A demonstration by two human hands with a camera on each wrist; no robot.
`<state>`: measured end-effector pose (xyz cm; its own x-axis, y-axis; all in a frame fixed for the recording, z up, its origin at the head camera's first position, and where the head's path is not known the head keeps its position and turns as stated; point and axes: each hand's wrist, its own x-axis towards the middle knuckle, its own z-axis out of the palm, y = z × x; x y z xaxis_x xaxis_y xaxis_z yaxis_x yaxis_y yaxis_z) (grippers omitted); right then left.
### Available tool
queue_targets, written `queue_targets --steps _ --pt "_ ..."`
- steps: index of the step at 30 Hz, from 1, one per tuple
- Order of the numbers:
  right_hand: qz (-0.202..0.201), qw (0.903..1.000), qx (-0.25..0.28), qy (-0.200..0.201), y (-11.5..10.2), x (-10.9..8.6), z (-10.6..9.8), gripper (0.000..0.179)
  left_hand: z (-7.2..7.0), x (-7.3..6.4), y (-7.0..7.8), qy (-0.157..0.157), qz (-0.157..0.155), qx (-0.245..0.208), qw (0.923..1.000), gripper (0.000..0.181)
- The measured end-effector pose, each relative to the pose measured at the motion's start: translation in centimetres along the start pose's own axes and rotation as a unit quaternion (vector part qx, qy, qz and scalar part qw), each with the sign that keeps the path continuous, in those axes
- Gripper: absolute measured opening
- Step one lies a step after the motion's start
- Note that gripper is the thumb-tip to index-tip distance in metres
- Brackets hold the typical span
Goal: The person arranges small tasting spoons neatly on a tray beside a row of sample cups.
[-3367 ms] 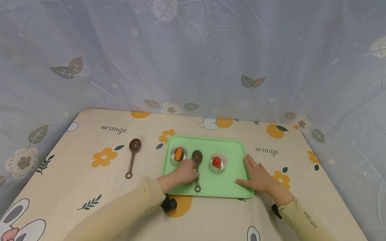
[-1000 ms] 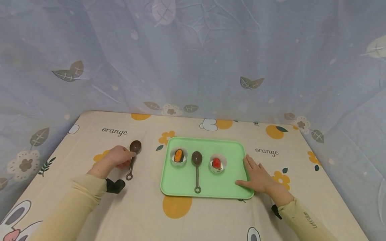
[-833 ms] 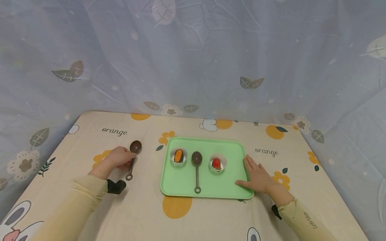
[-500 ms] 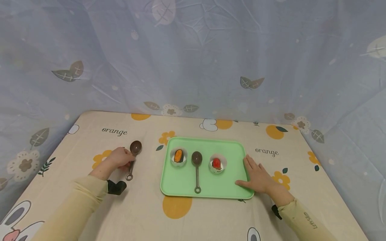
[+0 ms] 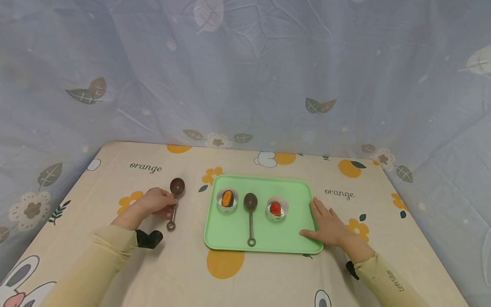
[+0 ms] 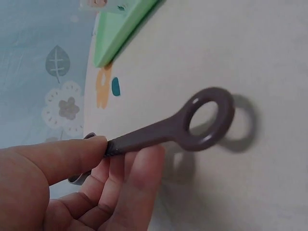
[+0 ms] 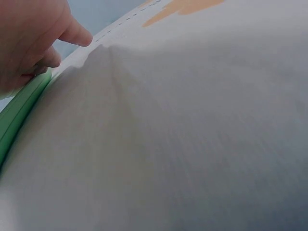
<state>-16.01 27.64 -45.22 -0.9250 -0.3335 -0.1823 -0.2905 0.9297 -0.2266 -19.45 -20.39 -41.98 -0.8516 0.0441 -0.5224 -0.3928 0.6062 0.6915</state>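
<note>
My left hand (image 5: 156, 202) pinches a brown spoon (image 5: 177, 186) by its handle, left of the green tray (image 5: 230, 236). In the left wrist view the ringed handle end (image 6: 211, 120) sticks out past thumb and fingers, its shadow on the cloth beside it; the bowl is mostly hidden there. On the tray's right edge rests my right hand (image 5: 327, 226), fingers spread and straight. A second brown spoon (image 5: 251, 202) lies on the tray between two small white cups. The left cup (image 5: 227, 209) holds an orange-topped sushi piece (image 5: 227, 198), the right cup (image 5: 281, 202) a red-topped one (image 5: 275, 208).
A cream tablecloth (image 5: 184, 273) printed with flowers, oranges and words covers the table. Behind and at both sides hangs a pale blue patterned curtain (image 5: 245, 76). Black wrist cameras sit under both wrists.
My left hand left the tray's spoon and went to the spoon on the left. That spoon has just shifted slightly right in its fingers. My right hand has stayed on the tray edge.
</note>
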Motion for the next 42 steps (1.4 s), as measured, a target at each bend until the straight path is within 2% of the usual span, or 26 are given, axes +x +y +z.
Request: queue_targets --steps 5,13,35,42 --pt "-0.002 1.0000 0.003 0.002 0.0 -0.1 -0.1 0.097 0.2 -0.5 0.8 -0.004 0.011 0.006 0.9999 0.014" --pt "-0.009 0.9999 0.003 0.010 0.0 -0.2 -0.3 0.090 0.3 -0.6 1.7 -0.025 0.026 -0.013 0.9993 0.014" --pt "-0.030 0.9991 -0.018 0.024 0.7 -0.2 -0.1 0.068 1.5 -1.2 4.0 -0.056 0.053 -0.035 0.9964 0.023" --pt "-0.034 0.9990 -0.008 0.027 0.6 -0.3 -0.2 0.064 1.9 -1.5 4.8 -0.069 0.062 -0.040 0.9949 0.027"
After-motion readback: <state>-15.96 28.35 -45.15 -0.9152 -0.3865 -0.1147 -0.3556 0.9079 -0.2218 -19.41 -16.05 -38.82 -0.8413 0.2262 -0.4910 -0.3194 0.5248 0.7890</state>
